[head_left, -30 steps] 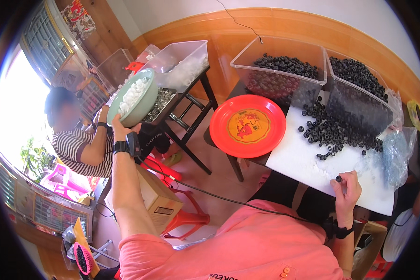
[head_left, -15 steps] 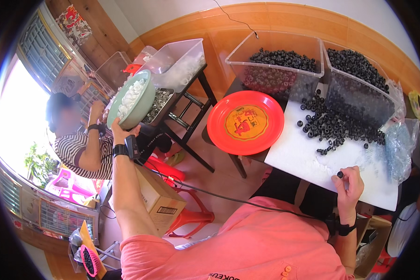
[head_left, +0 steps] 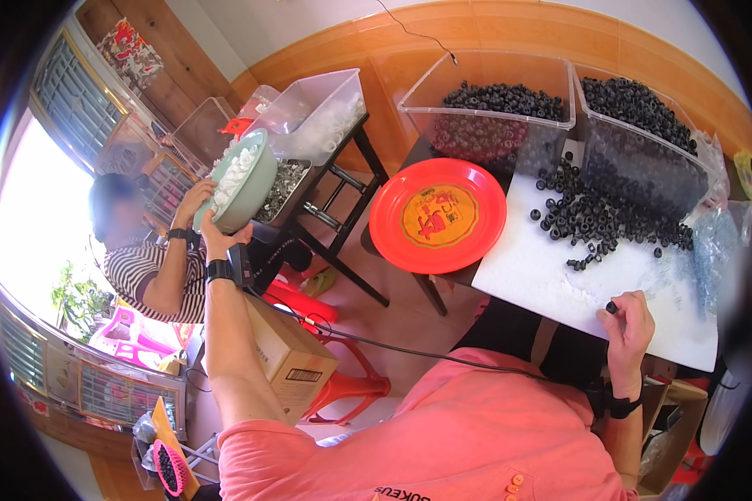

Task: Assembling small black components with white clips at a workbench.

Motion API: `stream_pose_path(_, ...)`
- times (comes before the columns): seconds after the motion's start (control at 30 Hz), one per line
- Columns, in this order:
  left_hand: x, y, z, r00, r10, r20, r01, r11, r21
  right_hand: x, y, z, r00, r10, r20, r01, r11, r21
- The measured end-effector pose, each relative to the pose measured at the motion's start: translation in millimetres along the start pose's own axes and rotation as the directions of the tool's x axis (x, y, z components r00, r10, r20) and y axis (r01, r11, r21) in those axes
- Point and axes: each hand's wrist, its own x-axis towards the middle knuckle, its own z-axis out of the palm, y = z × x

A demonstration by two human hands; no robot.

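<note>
Stretched out to the left, my left hand (head_left: 218, 242) grips the near rim of a pale green bowl (head_left: 257, 190), which is tilted and holds a heap of small white pieces (head_left: 235, 178). A co-worker's hand (head_left: 194, 200) is at the bowl's left rim. Over the near edge of a white board (head_left: 530, 275), my right hand (head_left: 632, 327) pinches a small black ring-like part (head_left: 612, 307) between thumb and finger. A loose pile of similar black parts (head_left: 589, 221) is spread on the board beyond it.
A red round tray (head_left: 491, 209) lies left of the board. Two clear bins (head_left: 493, 125) of black parts stand behind. On the dark stand at left are a clear bin (head_left: 309, 100) and a tray of metal pieces (head_left: 286, 185). A cable (head_left: 393, 344) crosses before me.
The co-worker's hand has come down to the bowl's left rim. My left hand keeps its hold on the bowl. My right hand stays nearly still with the black part.
</note>
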Motion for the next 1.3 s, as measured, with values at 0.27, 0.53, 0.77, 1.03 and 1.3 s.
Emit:
stream_pose_path(0.27, 12, -38, 2, 0.893, 0.398, 0.211, -0.449, 0.757, 0.475, 6, -1, 1, 0.997, -0.056, -0.048, 0.053, 0.997, -0.051)
stream_pose_path(0.53, -97, 30, 82, 0.887, -0.461, 0.025, 0.421, 0.784, -0.457, 5, 0, 5, 0.986, -0.082, -0.142, 0.087, 0.996, 0.024)
stream_pose_path(0.77, -290, 152, 253, 0.523, -0.004, 0.852, 0.097, 0.994, -0.055, 8, -6, -10, 0.992, -0.091, -0.090, 0.096, 0.994, 0.046)
stream_pose_path(1.03, -401, 176, 356, 0.017, 0.038, 0.999, 0.615, 0.788, -0.041, 15, -33, -18, 0.968, -0.155, -0.198, 0.180, 0.977, 0.117)
stream_pose_path(1.3, -402, 159, 371, 0.026, 0.081, 0.996, 0.674, 0.735, -0.077, 10, -26, -27, 0.986, -0.053, -0.157, 0.083, 0.977, 0.197)
